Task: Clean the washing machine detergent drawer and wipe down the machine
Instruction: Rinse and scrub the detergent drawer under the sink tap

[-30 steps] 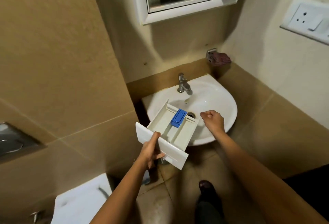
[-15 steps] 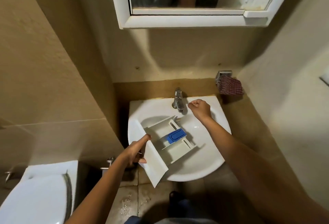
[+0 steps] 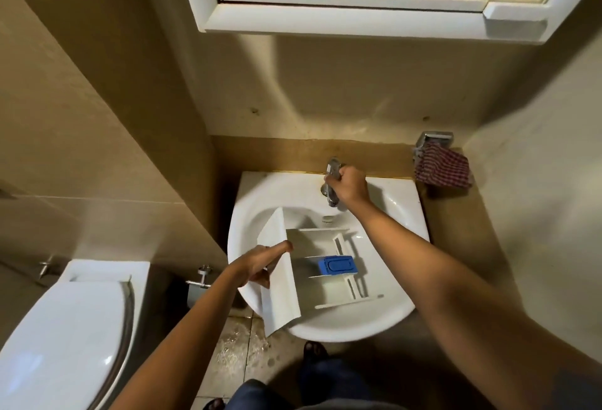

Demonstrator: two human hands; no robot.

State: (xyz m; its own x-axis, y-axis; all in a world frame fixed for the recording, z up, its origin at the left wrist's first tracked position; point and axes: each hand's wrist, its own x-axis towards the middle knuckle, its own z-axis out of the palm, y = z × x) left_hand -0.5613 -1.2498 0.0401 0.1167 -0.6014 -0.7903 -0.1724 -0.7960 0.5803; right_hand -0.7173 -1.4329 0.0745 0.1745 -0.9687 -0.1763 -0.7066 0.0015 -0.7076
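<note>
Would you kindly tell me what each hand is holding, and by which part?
The left hand holds the detergent drawer by its front panel; the right hand grips the tap at its top.

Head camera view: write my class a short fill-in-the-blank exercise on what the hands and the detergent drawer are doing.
1. The detergent drawer lies in the white ____.
2. The right hand grips the metal ____.
3. The left hand holds the drawer by its front panel, and the insert inside it is coloured ____.
Missing words: sink; tap; blue.
</note>
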